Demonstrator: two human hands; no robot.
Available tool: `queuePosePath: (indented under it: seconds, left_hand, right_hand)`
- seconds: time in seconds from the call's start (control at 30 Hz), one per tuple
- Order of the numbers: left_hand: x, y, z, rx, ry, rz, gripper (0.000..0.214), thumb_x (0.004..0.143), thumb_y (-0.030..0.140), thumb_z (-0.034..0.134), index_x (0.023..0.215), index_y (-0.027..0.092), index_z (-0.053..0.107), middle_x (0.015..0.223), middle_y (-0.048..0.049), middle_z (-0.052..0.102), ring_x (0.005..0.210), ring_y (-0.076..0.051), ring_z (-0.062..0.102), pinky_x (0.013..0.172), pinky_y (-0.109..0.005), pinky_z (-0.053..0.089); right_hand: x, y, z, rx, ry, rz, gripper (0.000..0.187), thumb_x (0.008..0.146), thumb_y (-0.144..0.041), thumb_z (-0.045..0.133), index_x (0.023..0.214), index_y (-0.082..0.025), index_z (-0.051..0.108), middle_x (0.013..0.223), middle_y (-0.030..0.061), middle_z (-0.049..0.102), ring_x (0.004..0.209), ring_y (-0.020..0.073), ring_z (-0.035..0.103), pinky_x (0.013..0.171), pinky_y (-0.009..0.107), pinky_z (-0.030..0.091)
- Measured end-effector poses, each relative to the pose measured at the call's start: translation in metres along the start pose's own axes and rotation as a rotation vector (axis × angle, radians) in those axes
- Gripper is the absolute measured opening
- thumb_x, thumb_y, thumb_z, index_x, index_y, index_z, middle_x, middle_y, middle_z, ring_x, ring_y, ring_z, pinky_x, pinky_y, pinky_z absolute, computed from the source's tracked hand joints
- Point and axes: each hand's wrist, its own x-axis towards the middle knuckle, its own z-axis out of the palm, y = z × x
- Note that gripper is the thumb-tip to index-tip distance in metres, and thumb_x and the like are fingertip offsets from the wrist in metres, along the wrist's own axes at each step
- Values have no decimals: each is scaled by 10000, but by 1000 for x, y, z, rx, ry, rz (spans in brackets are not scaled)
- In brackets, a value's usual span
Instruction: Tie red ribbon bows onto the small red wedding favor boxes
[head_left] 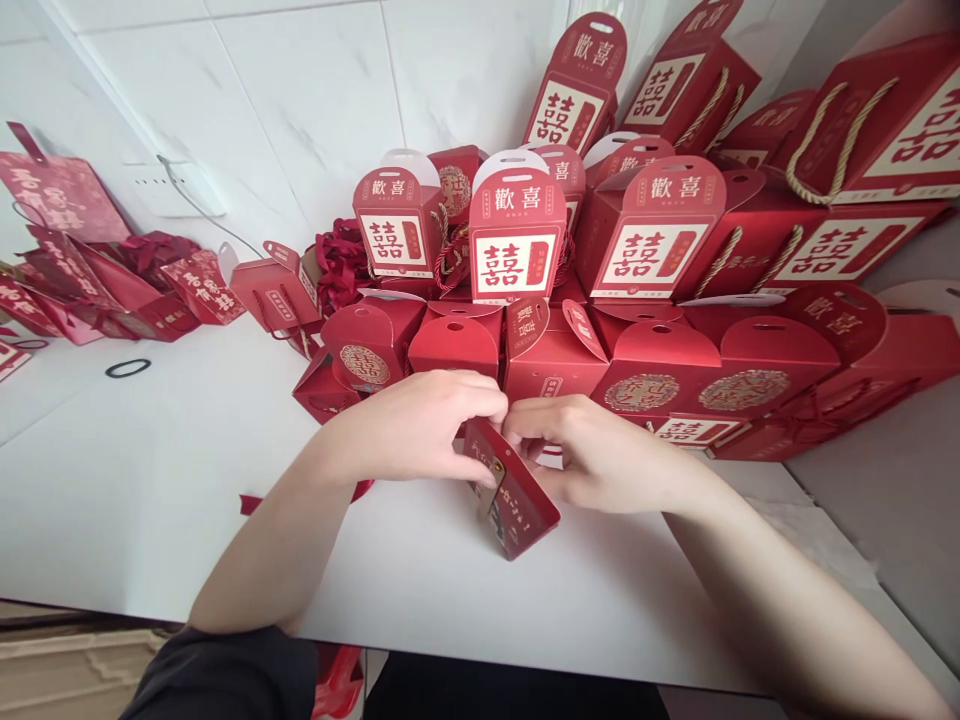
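Between my two hands, a dark red folded card stands tilted on the white table, with gold lettering, a small brass-coloured stud and a tan strip on its front. My left hand is closed on its left side, thumb on the front near the stud. On the other side, my right hand has its fingers curled at the card's upper edge; the fingertips are partly hidden behind it. A red ribbon end pokes out left of my left forearm, which covers the rest.
Red gift boxes with rope handles are stacked in rows against the tiled wall, right behind my hands. More red bags and dark red ribbon lie to the left. A black hair tie rests on the table.
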Motion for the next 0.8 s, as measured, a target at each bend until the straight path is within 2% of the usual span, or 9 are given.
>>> queuePosePath:
  seconds: [0.13,0.23,0.4,0.5,0.6,0.67,0.8]
  left_hand:
    - [2,-5,2,-98,-40,57,152,762,331,761,769,186,718,795,8,670,790,-146,587,717,-254,416]
    - [7,-10,5,-183,-80,164,126,772,322,762,756,198,749,784,3,702,801,-144,601,740,-249,435]
    - [10,-11,9,-212,-110,270,276,806,363,728,608,177,682,721,-9,681,777,-145,602,705,-251,438]
    - [10,-10,10,-181,-101,266,247,811,368,723,659,174,698,765,-16,690,781,-149,600,716,-258,437]
    - [11,-10,10,-142,-123,241,265,813,387,715,670,165,692,762,-15,674,737,-140,582,695,-264,421]
    - [11,-10,10,-130,-123,209,306,808,409,714,638,160,661,708,0,639,703,-130,558,682,-262,406]
    - [11,-9,12,-95,-63,75,349,757,448,745,628,164,588,619,40,537,614,-101,467,607,-254,352]
  right_hand:
    - [2,5,0,117,-48,-42,109,821,-59,588,843,-159,625,865,13,636,726,114,568,678,227,474]
    - [3,8,0,147,-66,-35,98,811,-64,598,839,-147,641,852,16,637,708,108,568,668,219,479]
    - [0,5,-7,258,-158,57,122,883,-116,534,865,-150,650,830,14,668,700,112,617,660,225,492]
    - [-4,0,-12,388,-103,157,116,941,-246,538,910,-168,618,824,12,683,722,126,642,653,233,497]
    - [-8,-4,-11,464,-70,203,198,885,-363,653,962,-191,595,864,13,705,768,148,664,665,245,514]
    - [-8,-4,-8,426,-50,214,180,875,-351,665,946,-199,601,868,9,707,769,150,662,679,254,516]
    - [-7,-2,-3,389,13,251,79,926,-281,575,929,-204,592,881,11,693,792,152,646,684,265,500]
